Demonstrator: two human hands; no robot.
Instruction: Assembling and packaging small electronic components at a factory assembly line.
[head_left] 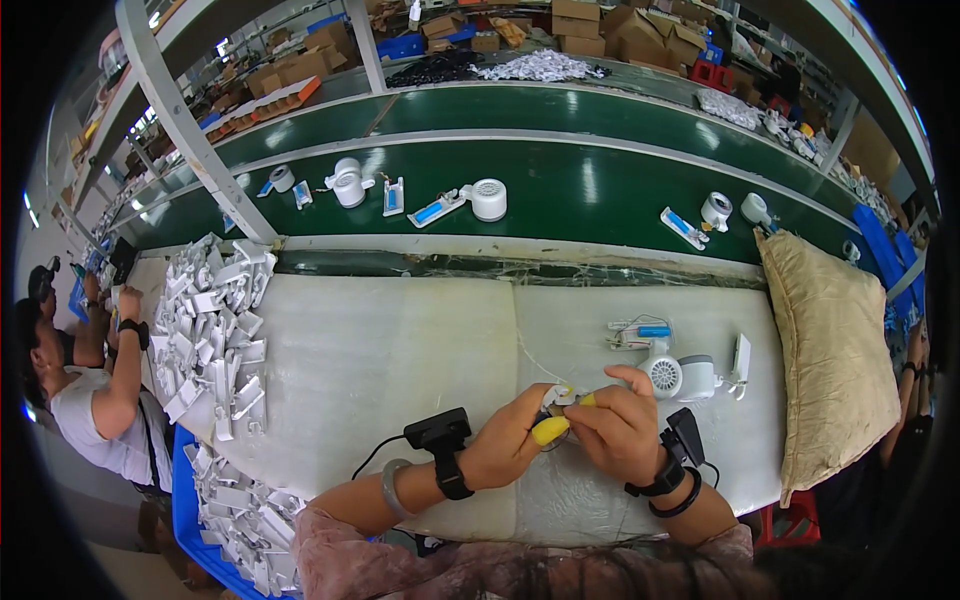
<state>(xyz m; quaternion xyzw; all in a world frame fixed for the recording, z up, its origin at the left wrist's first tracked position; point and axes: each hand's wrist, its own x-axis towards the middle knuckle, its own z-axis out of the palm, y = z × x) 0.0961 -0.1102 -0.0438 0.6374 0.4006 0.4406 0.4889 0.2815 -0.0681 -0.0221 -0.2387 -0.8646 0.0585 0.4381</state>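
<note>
**Tight Quarters Over the Pale Mat (390, 360)**

Head view: From my remote seat, I see the left hand (508, 442) with its fingers drawn together, pinching a small white part (562, 396) at the tips. The right hand (617, 432) is just beside it, fingers curled, apparently grasping a yellow-handled tool (550, 431) on the part's near side. The yellow grips show from lower left to upper right; I cannot tell where the hidden tip points. A white fan unit (663, 376) lies beyond, nearer the right hand.
</note>
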